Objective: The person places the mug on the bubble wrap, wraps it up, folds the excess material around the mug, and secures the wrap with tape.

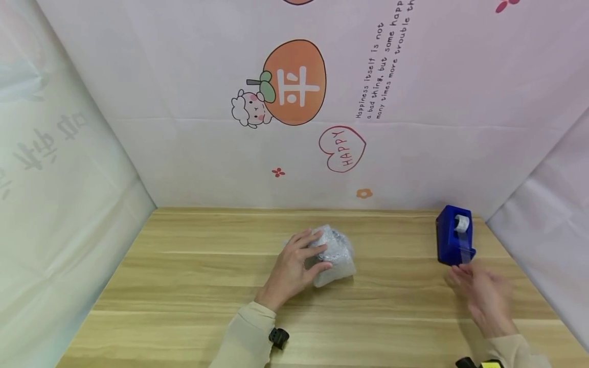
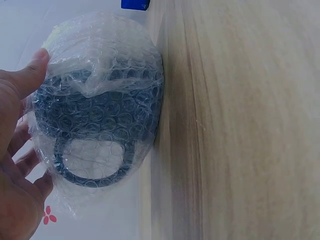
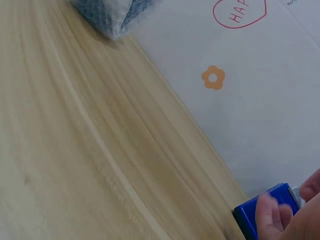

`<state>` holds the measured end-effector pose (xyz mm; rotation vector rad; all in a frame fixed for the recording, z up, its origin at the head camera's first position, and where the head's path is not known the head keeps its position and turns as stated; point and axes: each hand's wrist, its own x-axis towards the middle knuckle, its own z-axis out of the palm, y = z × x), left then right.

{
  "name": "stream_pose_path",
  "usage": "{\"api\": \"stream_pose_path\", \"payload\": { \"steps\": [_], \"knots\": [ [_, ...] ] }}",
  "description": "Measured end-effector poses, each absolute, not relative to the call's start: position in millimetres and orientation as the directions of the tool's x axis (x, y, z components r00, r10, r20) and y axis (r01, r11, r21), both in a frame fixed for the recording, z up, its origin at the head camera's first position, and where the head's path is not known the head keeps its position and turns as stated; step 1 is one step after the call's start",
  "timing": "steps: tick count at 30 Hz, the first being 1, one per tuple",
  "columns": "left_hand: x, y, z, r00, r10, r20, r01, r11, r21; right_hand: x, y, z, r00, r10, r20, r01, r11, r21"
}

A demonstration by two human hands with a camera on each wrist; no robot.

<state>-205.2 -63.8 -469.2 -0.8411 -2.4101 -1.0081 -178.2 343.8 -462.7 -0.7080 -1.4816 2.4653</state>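
A mug wrapped in bubble wrap (image 1: 338, 255) stands on the table, and its dark blue body and handle show through the wrap (image 2: 95, 112) in the left wrist view. My left hand (image 1: 294, 266) holds it from the left side, fingers and thumb curved around the wrap. At the right, a blue tape dispenser (image 1: 450, 235) with a roll of clear tape (image 1: 462, 223) sits near the back wall. My right hand (image 1: 485, 294) is blurred at the dispenser's front end. In the right wrist view, its fingers (image 3: 269, 212) are spread apart beside the dispenser (image 3: 245, 212); no held tape can be made out.
The wooden table (image 1: 193, 276) meets a printed white sheet (image 1: 198, 163) hung at the back. More sheeting hangs along the left (image 1: 69, 214) and right (image 1: 543, 220) sides, the right one close to the dispenser.
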Motion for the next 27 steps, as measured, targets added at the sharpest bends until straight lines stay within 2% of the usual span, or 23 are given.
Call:
{"api": "stream_pose_path", "payload": {
  "steps": [7,12,15,19,22,27],
  "knots": [
    [-204,-64,-468,-0.738,0.372,0.563,0.664,0.552,0.505,-175,352,-468,-0.836,0.377,-0.399,0.264,-0.362,-0.894],
    [-204,-64,-469,-0.748,0.366,0.555,0.655,0.543,0.525,-176,359,-470,-0.822,0.388,-0.417,0.262,-0.393,-0.881],
    [-205,-64,-470,-0.750,0.364,0.552,0.652,0.546,0.526,-177,363,-470,-0.845,0.364,-0.391,0.261,-0.357,-0.897],
    [-205,-64,-470,-0.748,0.361,0.556,0.654,0.544,0.526,-177,368,-471,-0.896,0.257,-0.362,0.295,-0.265,-0.918],
    [-205,-64,-470,-0.748,0.359,0.558,0.654,0.542,0.528,-179,371,-471,-0.904,0.213,-0.371,0.312,-0.265,-0.912],
    [-204,-64,-471,-0.753,0.355,0.554,0.649,0.543,0.533,-189,370,-466,-0.842,0.342,-0.418,0.372,-0.194,-0.908]
  ]
}}
